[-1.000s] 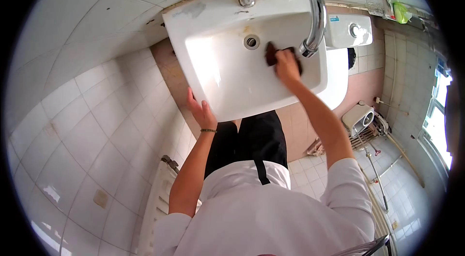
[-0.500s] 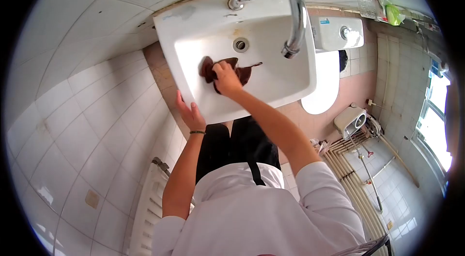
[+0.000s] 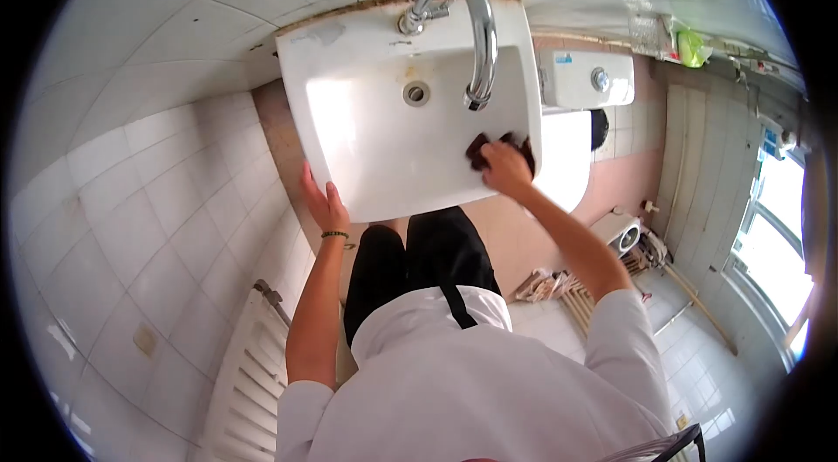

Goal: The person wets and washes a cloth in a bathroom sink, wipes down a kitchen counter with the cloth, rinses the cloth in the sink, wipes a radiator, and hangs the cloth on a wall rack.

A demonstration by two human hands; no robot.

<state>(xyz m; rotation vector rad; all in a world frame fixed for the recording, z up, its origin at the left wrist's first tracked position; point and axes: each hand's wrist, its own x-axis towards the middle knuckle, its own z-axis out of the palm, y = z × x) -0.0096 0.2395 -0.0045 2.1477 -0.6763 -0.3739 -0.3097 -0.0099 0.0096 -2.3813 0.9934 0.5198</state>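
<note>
My right hand is closed on a dark brown cloth at the right side of the white washbasin. The cloth is bunched beneath the fingers, pressed to the basin surface near its right rim, and slightly blurred. At the front left corner of the basin, my left hand rests against the outer edge with fingers and thumb apart, holding nothing. A curved chrome tap arches over the basin. Behind it, the round drain shows uncovered.
To the right of the basin stand a toilet cistern and a white toilet lid. A white radiator is at the lower left. Pipes, a small heater-like unit and a window are on the right.
My right hand has slid the brown cloth from the left part of the basin across to the right side. My left hand stays at the front left corner. The view has shifted slightly.
</note>
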